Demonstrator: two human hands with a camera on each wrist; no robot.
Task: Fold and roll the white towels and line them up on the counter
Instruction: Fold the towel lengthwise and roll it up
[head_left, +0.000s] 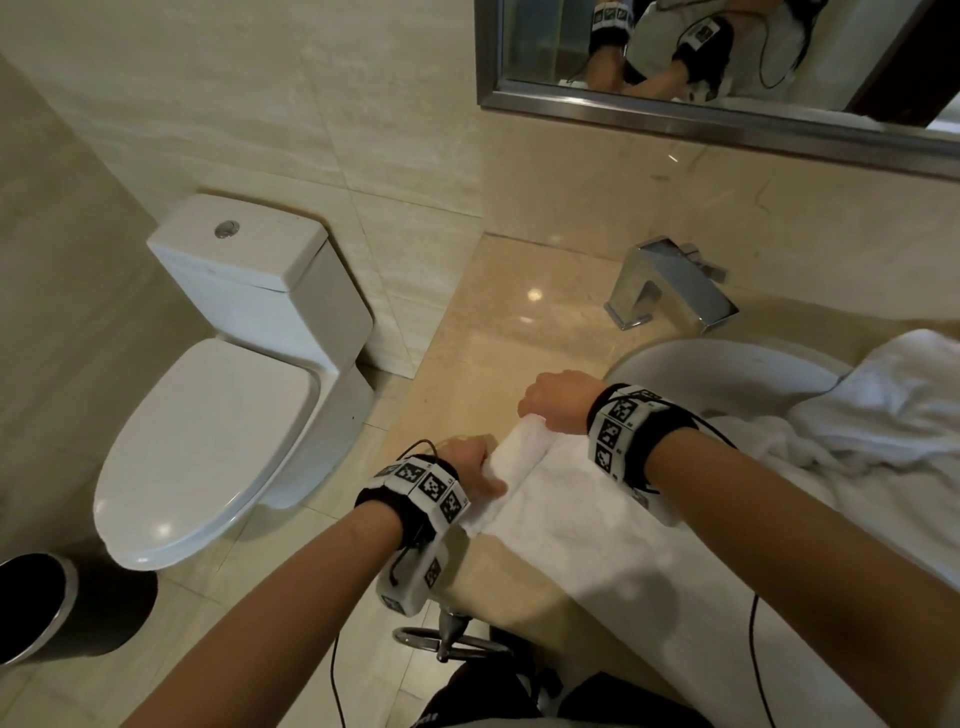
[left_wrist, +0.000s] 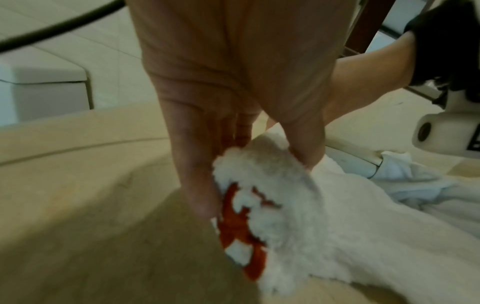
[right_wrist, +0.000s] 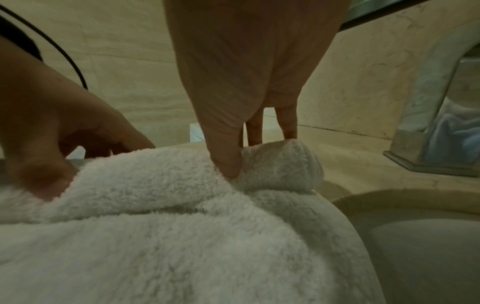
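Observation:
A white towel (head_left: 566, 514) lies flat on the beige counter (head_left: 519, 322), its far end turned into a small roll (head_left: 519, 452). My left hand (head_left: 470, 460) pinches the near end of that roll (left_wrist: 270, 176), thumb on one side and fingers on the other; a red embroidered mark (left_wrist: 233, 224) shows at that end. My right hand (head_left: 558, 400) grips the far end of the roll (right_wrist: 280, 164), thumb pressed into the terry and fingers behind it. A second white towel (head_left: 893, 395) lies crumpled at the right, over the basin's edge.
A white basin (head_left: 727, 364) sits right of the roll, with a chrome tap (head_left: 670, 283) behind it. A mirror (head_left: 727, 67) hangs above. Left of the counter stands a white toilet (head_left: 228, 374), and a black bin (head_left: 47, 608) is on the floor.

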